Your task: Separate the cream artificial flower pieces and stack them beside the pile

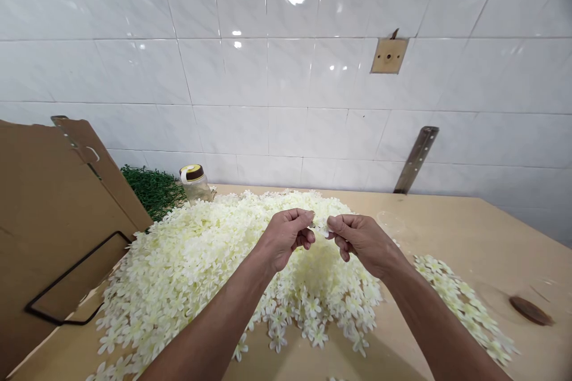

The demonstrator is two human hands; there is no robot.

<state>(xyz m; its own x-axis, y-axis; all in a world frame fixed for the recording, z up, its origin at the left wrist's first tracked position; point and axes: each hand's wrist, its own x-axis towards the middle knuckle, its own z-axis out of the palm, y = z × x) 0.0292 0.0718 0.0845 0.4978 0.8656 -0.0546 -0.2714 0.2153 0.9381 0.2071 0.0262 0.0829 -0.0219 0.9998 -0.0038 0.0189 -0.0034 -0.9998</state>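
Above a big heap of white artificial flowers (196, 262), my two hands face each other with their fingertips a little apart. My left hand (290, 237) is closed in a pinch of thumb and forefinger. My right hand (361, 241) pinches in the same way from the other side. A small white artificial flower (320, 227) shows between the fingertips, partly hidden and hard to tell from the pale heap behind it. The blossoms have thin white petals and yellowish-green middles. Some lie singly at the heap's front edge.
Rows of flowers (460, 303) lie to the right, near a brown oval object (531, 311). A clear bottle (195, 184) and green artificial foliage (152, 190) stand behind. Cardboard (58, 214) with a black metal frame (67, 286) is left; a metal bracket (416, 161) rises behind.
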